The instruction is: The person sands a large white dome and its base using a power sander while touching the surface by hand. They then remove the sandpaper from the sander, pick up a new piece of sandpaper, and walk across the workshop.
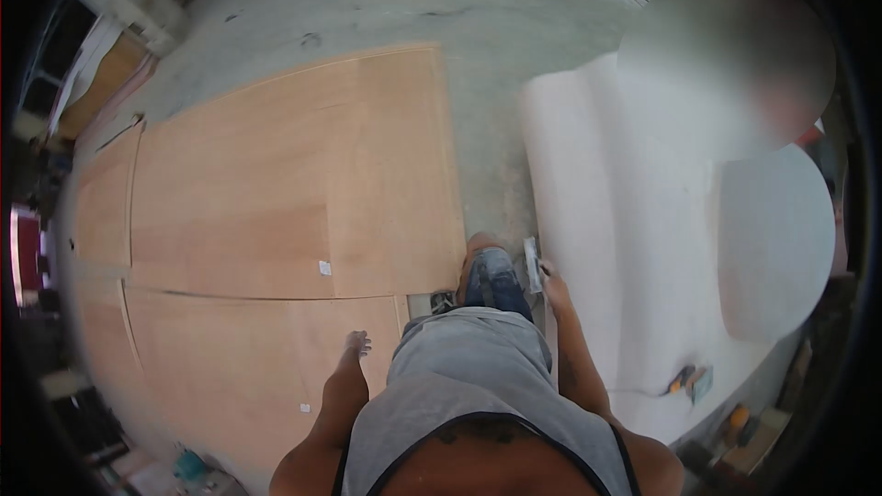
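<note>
The small pale tool [531, 263] sat clamped in the person's right hand [553, 287], fingers closed around its lower end. Its long axis ran away from the body, roughly in line with the near left edge of the white sheet [625, 248] spread on the floor, and it was just beside that edge. What kind of tool it was could not be told.

The left hand [357, 344] hung well apart on the other side of the body, fingers loosely apart and holding nothing, over the plywood sheets [276, 184]. A raised knee in jeans [491, 276] came between the two hands, touching or almost touching the tool. So the right hand was the nearer one to the white sheet.

Farther right, an orange power tool [684, 379] lay near the sheet's near right corner. Beyond both lay bare concrete floor [478, 18].
</note>
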